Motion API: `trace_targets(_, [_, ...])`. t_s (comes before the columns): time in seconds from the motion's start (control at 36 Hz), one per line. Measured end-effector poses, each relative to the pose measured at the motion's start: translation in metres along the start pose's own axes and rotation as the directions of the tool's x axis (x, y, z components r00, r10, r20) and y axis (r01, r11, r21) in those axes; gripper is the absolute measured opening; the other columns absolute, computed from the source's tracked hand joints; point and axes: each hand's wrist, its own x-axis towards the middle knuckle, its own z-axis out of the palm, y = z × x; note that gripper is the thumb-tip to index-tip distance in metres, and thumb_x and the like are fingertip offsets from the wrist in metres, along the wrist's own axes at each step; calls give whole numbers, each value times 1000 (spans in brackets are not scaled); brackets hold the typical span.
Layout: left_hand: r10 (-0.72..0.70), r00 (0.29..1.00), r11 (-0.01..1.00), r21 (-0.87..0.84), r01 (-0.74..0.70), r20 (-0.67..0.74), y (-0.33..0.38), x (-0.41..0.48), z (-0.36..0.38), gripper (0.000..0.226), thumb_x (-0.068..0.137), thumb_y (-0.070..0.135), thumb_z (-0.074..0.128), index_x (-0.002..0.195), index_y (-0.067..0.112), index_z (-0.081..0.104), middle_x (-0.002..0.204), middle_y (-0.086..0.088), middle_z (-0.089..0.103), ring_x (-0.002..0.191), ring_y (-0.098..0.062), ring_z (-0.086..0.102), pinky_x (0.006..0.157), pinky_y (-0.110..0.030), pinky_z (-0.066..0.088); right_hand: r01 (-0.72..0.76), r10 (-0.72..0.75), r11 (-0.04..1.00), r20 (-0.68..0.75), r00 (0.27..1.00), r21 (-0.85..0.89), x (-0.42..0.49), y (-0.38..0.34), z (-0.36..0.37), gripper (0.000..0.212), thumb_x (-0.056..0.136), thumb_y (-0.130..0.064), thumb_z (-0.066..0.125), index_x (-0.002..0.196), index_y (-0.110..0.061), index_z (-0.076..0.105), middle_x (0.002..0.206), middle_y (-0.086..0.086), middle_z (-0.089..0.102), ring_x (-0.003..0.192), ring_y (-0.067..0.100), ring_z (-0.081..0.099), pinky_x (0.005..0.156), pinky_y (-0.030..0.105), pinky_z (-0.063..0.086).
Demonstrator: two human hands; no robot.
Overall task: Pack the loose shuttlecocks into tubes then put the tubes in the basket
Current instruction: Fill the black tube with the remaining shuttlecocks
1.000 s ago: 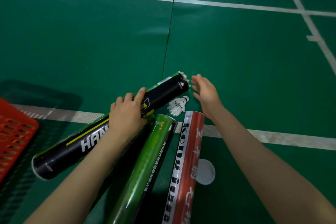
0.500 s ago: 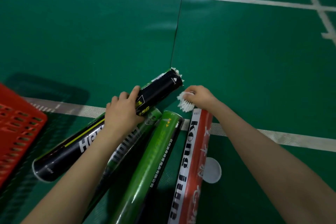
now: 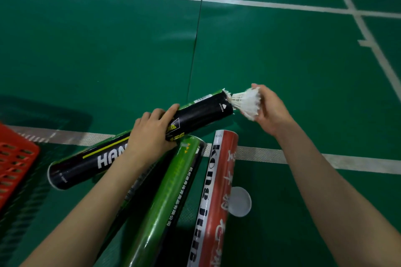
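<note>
My left hand (image 3: 152,134) grips a black tube (image 3: 201,112) around its middle, holding it slanted with its open end up and to the right. White feathers stick out of that open end. My right hand (image 3: 271,110) holds a white shuttlecock (image 3: 247,102) by its feather skirt, its nose right at the tube's mouth. A green tube (image 3: 167,197) and a red and white tube (image 3: 214,191) lie on the green floor below. The red basket (image 3: 15,162) shows at the left edge.
A white round tube cap (image 3: 239,201) lies on the floor right of the red and white tube. A further dark tube is partly hidden under my left arm. White court lines (image 3: 325,158) cross the green mat.
My right hand picked the loose shuttlecock off the floor near the red and white tube and brought it up to the black tube's open end. My left hand kept its hold.
</note>
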Motion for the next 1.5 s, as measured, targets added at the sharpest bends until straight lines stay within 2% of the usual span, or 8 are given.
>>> trace_targets(0.19, [123,992,992,-3,-123,-21,7,-3,-2,93,76,40,73,150,29,18,135,-5,47,116,-30,44,98,-41,35,60,-71,961,-32,997,-270,4,6,6,25,98,-27,49,83,-16,65,69,0,62,55,9,59,61,22,47])
trace_targets(0.33, [153,988,988,12,-153,-20,4,-7,-2,93,77,40,72,151,30,16,137,-3,45,117,-28,43,99,-40,34,166,-193,969,-144,971,-180,3,8,9,41,101,-39,38,80,-12,61,73,1,59,62,16,57,62,28,47])
trace_targets(0.44, [158,987,987,-16,-158,-12,1,-8,-5,95,77,38,73,151,32,14,139,-1,44,118,-26,43,100,-38,33,557,-563,825,-66,824,-90,-7,10,6,57,101,-48,16,91,-16,63,95,3,66,92,18,62,84,31,47])
trace_targets(0.53, [160,987,986,-55,-160,-6,4,-7,-8,94,76,40,74,150,32,15,137,-1,45,116,-25,44,99,-37,35,704,-693,662,147,706,-258,-14,11,8,43,93,-48,31,104,-16,59,104,-2,61,103,11,57,93,26,45])
trace_targets(0.61, [153,988,982,-106,-154,-20,8,-5,-11,95,74,41,75,149,32,17,134,-1,47,113,-25,46,96,-37,36,689,-625,612,297,722,-389,-13,12,5,29,86,-38,51,103,-16,59,99,-9,60,93,2,57,85,21,48])
trace_targets(0.83, [237,970,964,-115,-242,-54,10,-4,-16,95,72,41,77,149,34,20,134,1,47,114,-24,46,94,-37,37,262,-237,964,325,916,-36,-14,2,-9,30,97,-15,36,111,-5,62,122,11,62,110,27,59,91,37,52])
trace_targets(1.11, [251,967,964,-83,-255,-51,10,-3,-22,97,71,40,77,149,33,20,136,0,47,114,-25,45,96,-38,36,317,-235,914,309,922,-252,-23,-6,-3,56,92,-59,23,121,-29,60,135,-6,56,131,13,45,114,48,29])
trace_targets(1.5, [258,962,964,-47,-263,-87,21,-5,-20,93,72,36,77,148,31,25,132,-2,50,110,-27,48,93,-39,38,321,-261,905,230,937,-279,-28,13,16,61,90,-61,27,144,-33,34,137,-9,49,126,9,48,115,51,24])
